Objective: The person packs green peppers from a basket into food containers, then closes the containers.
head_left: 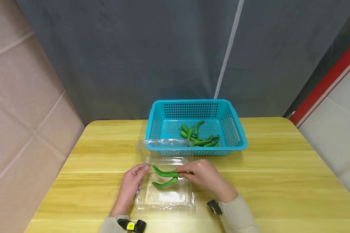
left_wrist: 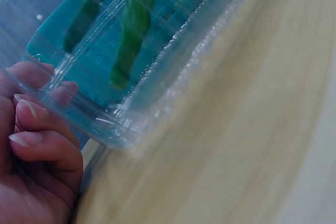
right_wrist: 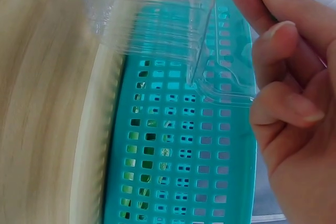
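A clear plastic clamshell box (head_left: 151, 202) lies with its lid raised at the back. My left hand (head_left: 132, 182) pinches the box's left edge; in the left wrist view its curled fingers (left_wrist: 47, 145) show beside the clear wall. Between the thumb and fingers of my right hand (head_left: 204, 176) is the right end of a green chili pepper (head_left: 164, 173), held over the box. Just in front of it, a second green chili pepper (head_left: 165, 183) lies in the box. Only a bit of the held pepper shows at the top of the right wrist view.
Behind the box stands a blue perforated basket (head_left: 239, 139) with several green peppers (head_left: 202, 141) inside. The box's lid (head_left: 164, 147) overlaps its front wall in the head view. All this is on a wooden table (head_left: 280, 181), with a dark grey curtain (head_left: 151, 58) behind.
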Available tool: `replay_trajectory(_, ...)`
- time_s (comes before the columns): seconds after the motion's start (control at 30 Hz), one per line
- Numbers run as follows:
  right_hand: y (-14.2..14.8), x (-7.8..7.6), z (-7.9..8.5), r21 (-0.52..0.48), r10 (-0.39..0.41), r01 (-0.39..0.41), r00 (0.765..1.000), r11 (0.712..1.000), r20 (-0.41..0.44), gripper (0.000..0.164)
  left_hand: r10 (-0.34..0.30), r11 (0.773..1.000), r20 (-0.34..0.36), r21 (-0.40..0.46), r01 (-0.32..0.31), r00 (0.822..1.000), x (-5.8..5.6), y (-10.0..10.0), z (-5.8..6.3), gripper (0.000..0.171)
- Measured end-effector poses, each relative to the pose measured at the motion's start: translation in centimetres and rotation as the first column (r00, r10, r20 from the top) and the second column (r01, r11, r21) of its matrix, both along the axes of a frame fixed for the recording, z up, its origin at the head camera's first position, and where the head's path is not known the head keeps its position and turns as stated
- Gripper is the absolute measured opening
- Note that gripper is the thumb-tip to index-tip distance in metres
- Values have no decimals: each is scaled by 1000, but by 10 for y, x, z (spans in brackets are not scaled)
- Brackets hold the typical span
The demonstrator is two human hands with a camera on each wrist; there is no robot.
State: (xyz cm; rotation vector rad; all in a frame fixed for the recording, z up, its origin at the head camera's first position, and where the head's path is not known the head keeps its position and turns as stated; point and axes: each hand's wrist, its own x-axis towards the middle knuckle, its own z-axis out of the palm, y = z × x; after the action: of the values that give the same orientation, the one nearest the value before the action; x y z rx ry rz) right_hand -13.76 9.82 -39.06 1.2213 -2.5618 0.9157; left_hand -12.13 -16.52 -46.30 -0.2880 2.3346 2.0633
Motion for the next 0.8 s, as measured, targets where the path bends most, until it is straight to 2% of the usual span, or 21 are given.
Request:
replay_trajectory(0.37, -2, 0, -4, 54, -2, 0, 999, 999, 40, 19, -3, 1000, -13, -17, 3, 1000, 0, 0, -1, 37)
replay_trajectory(0.8, -7, 0, -10, 119, -37, 36, 999, 992, 8, 16, -4, 1000, -16, 0, 4, 1000, 0, 0, 0, 40)
